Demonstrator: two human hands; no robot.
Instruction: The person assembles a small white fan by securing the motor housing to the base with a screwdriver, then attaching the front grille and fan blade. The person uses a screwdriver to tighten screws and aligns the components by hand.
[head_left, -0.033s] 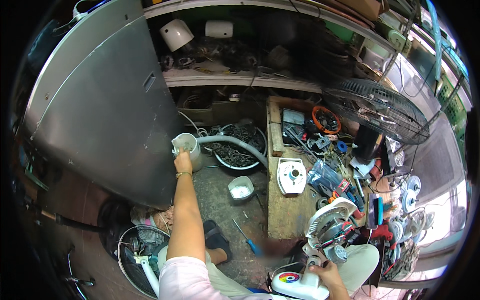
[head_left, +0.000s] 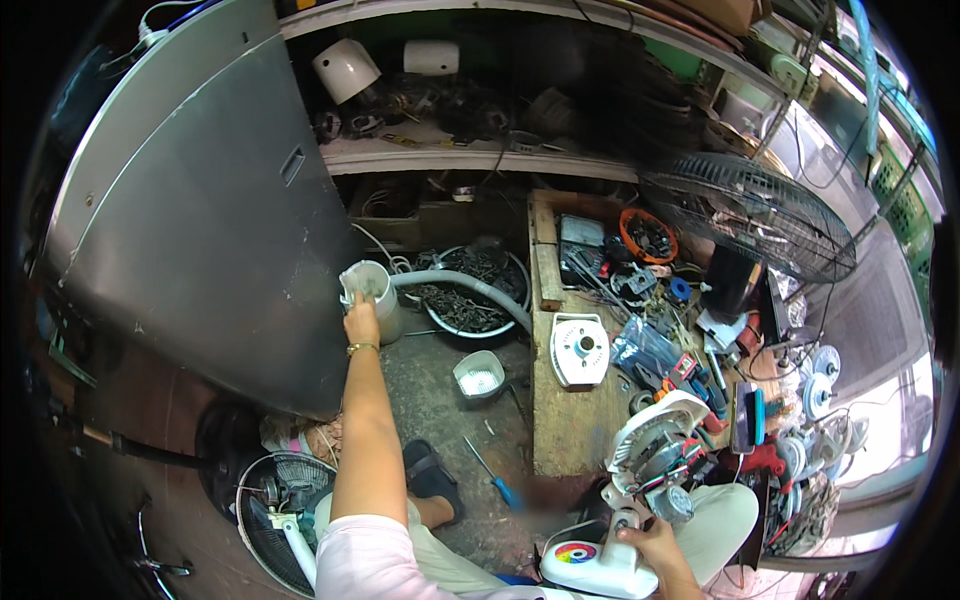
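Observation:
My left arm is stretched far forward, and my left hand [head_left: 362,318] is at the rim of a white container [head_left: 385,318] on the floor. Its fingertips go over the rim and are hidden, so their grip does not show. Near my lap, my right hand [head_left: 652,545] is wrapped round the neck [head_left: 626,520] of a table fan with a white base [head_left: 585,565] and a multicoloured round sticker. Above that hand, the fan's opened motor head [head_left: 655,462] tilts, showing its motor and wires. A white motor cover [head_left: 580,350] lies on the wooden bench.
A basin [head_left: 478,325] of dark scraps stands past the grey hose [head_left: 460,282]. A small pale tray [head_left: 479,376] and a blue-handled screwdriver [head_left: 503,490] lie on the floor. Tools and parts crowd the wooden bench [head_left: 560,440]; a metal panel [head_left: 210,220] rises at left.
The whole view has shifted very slightly. Both hands keep the same places, the left at the white container and the right on the fan's neck.

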